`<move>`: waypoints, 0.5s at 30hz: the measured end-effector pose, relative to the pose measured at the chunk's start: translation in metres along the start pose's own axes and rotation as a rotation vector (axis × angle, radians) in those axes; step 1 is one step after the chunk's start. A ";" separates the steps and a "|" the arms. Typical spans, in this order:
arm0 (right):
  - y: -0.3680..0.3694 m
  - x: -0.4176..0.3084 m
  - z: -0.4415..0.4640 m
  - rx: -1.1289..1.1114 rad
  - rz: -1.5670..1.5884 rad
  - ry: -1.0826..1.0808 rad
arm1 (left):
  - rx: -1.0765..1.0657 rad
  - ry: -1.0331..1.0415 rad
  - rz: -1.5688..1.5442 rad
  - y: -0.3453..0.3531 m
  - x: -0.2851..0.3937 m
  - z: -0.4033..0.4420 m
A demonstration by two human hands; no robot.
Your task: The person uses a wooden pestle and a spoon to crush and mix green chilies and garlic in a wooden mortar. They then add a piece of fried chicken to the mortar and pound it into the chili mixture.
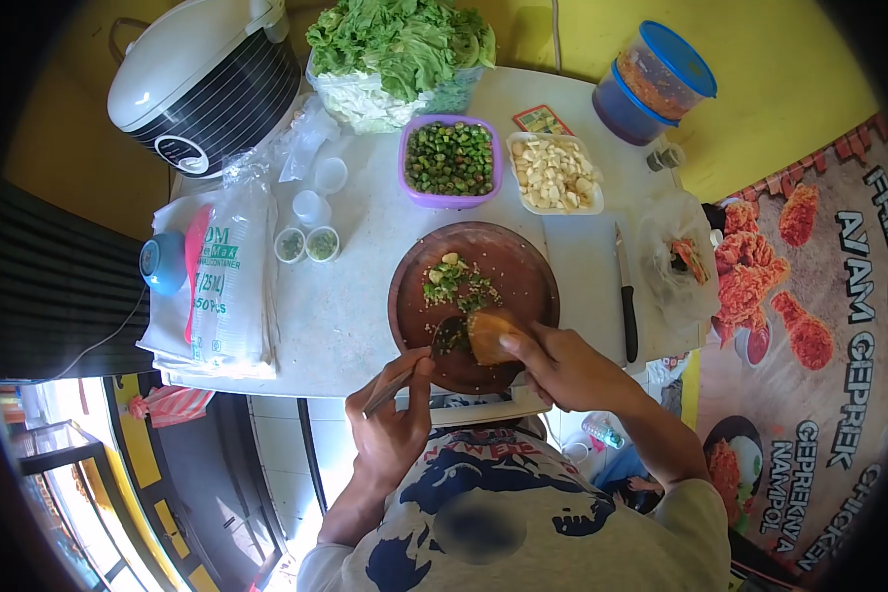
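A round wooden mortar (414,276) sits at the table's near edge, with crushed green chili and garlic (449,284) inside. My left hand (395,405) pinches the metal handle of a spoon (452,336), whose dark bowl is low over the mortar with green bits on it. My right hand (572,365) is wrapped round an orange-brown wooden pestle (493,335). The pestle's broad end is beside the spoon's bowl; whether they touch, I cannot tell.
Beyond the mortar stand a purple tub of cut green chilies (451,160) and a tray of garlic cloves (555,176). A knife (629,306) lies right. Small cups (323,244), plastic packs (232,276) and a rice cooker (207,89) are left; lettuce (400,49) is at the back.
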State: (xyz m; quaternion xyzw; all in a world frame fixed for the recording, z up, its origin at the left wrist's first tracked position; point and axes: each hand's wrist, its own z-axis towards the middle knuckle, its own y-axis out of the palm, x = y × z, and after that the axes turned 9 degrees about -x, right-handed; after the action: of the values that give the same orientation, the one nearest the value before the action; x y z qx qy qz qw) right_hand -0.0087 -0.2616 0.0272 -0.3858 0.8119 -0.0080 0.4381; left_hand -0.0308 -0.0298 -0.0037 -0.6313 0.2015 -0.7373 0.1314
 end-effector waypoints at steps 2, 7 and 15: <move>0.004 -0.005 0.005 0.114 -0.120 -0.051 | 0.003 0.011 0.021 0.002 0.001 0.003; 0.018 -0.024 -0.005 0.362 -0.683 -0.224 | 0.192 0.127 -0.014 -0.005 -0.011 0.016; 0.016 -0.022 0.007 0.449 -0.915 -0.349 | 0.150 0.037 0.028 -0.004 -0.014 0.033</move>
State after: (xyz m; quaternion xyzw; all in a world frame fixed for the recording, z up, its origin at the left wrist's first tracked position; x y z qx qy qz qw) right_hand -0.0068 -0.2340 0.0330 -0.5924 0.4542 -0.3073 0.5901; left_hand 0.0042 -0.0244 -0.0101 -0.6031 0.1568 -0.7599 0.1849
